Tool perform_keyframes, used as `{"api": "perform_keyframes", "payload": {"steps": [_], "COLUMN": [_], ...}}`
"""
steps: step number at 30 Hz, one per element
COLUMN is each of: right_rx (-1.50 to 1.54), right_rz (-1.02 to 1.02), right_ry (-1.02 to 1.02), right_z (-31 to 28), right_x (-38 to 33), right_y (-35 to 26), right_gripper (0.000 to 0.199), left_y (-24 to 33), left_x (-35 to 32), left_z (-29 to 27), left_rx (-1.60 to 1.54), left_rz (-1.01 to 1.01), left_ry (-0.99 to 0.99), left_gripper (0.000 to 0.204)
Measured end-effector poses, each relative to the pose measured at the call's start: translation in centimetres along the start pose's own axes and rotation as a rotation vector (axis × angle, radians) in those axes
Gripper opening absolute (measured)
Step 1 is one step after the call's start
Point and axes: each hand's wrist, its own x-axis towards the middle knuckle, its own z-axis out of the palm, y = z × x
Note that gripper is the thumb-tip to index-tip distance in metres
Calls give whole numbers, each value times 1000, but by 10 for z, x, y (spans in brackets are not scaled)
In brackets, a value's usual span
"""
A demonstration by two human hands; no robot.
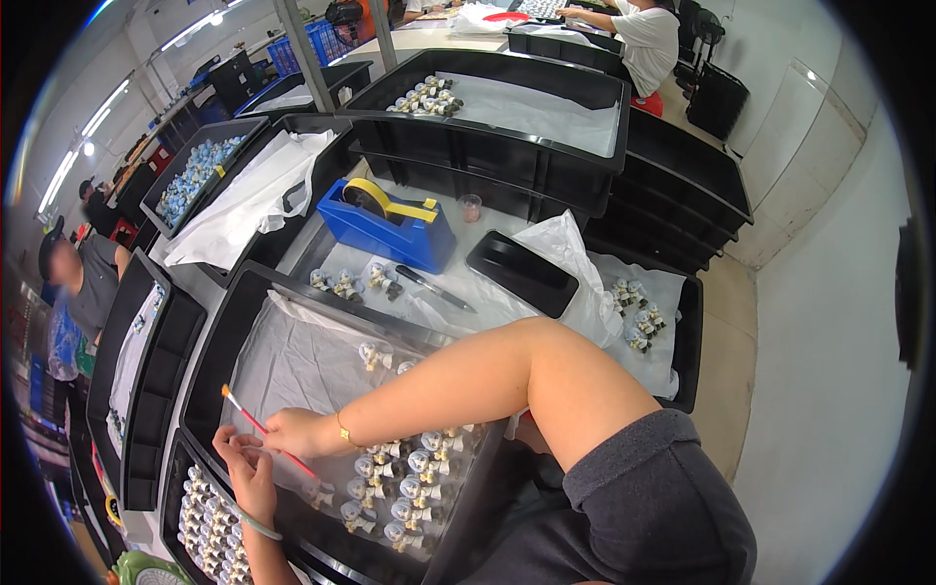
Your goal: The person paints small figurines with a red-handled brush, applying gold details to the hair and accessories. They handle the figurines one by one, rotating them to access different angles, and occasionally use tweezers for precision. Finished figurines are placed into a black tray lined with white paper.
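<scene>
My right hand (300, 432) reaches across from the right, closed around a thin red-handled paintbrush (251, 417) whose bristle tip points up and left. Just beside it is my left hand (252, 473), its fingers bent together near the right fingertips. Whatever the left fingers hold, if anything, is hidden. Both hands are over a black tray (226, 356) lined with a thin white sheet (292, 356). Rows of small figurines (414, 487) with pale blue-grey heads lie in its near right part, partly under my right forearm. One figurine (318, 492) lies close to the brush's handle end.
Beyond the tray are a blue tape dispenser (385, 229), a pen (436, 289), a black phone (522, 273) and a few figurines (336, 284). Stacked black crates (487, 146) stand behind. More figurine trays flank me, one (688, 341) at right. Other people sit farther off.
</scene>
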Motion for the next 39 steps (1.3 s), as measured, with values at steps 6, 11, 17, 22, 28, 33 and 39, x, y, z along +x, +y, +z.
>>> {"api": "perform_keyframes", "payload": {"steps": [6, 11, 17, 22, 28, 33, 39], "right_rx": [213, 125, 107, 117, 144, 110, 148], "right_rz": [75, 3, -14, -22, -9, -55, -18], "right_ry": [-58, -53, -84, -81, -72, -43, -72], "right_z": [1, 0, -2, -1, 0, 0, 2], "right_x": [3, -3, -9, -11, -11, -11, -11], "right_y": [0, -7, -13, -14, -12, -12, -14], "right_gripper": [19, 19, 18, 17, 17, 19, 19], "left_y": [3, 13, 14, 15, 19, 17, -3], "left_x": [0, 1, 0, 1, 0, -1, 2], "left_z": [0, 1, -1, -2, 1, 2, -6], "left_rx": [951, 923, 960, 953, 782, 617, 518], "left_rz": [45, -68, -63, -40, -66, 3, 74], "left_ry": [-600, -779, -828, -815, -616, -414, -477], "left_gripper": [31, 30, 28, 29, 28, 21, 21]}}
